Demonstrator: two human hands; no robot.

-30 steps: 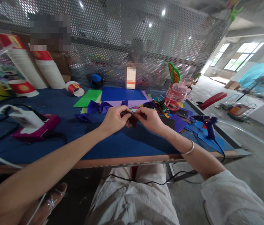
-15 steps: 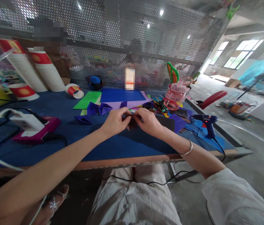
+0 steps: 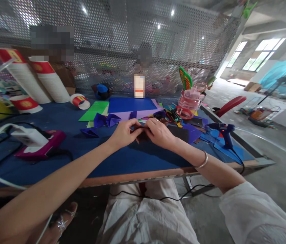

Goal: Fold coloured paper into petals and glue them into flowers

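Both my hands meet over the middle of the blue table [image 3: 132, 159]. My left hand [image 3: 124, 133] and my right hand [image 3: 159, 133] pinch a small dark brown folded paper piece [image 3: 142, 136] between their fingertips, just above the tabletop. Most of the piece is hidden by my fingers. A silver bangle [image 3: 202, 162] sits on my right wrist. Folded purple paper shapes [image 3: 106, 119] lie just behind my left hand, and a black sheet [image 3: 179, 133] lies right of my right hand.
Blue, purple and green sheets [image 3: 130, 104] lie at the back. Stacked paper cups [image 3: 48, 81] stand far left. A pink device with a white charger [image 3: 35, 142] sits left. A blue glue gun [image 3: 222, 130] and pink tape rolls [image 3: 190, 103] are right. Perforated metal screen behind.
My hands have closed in on each other and dropped slightly toward the table, still working the brown paper piece. The view has shifted a little.
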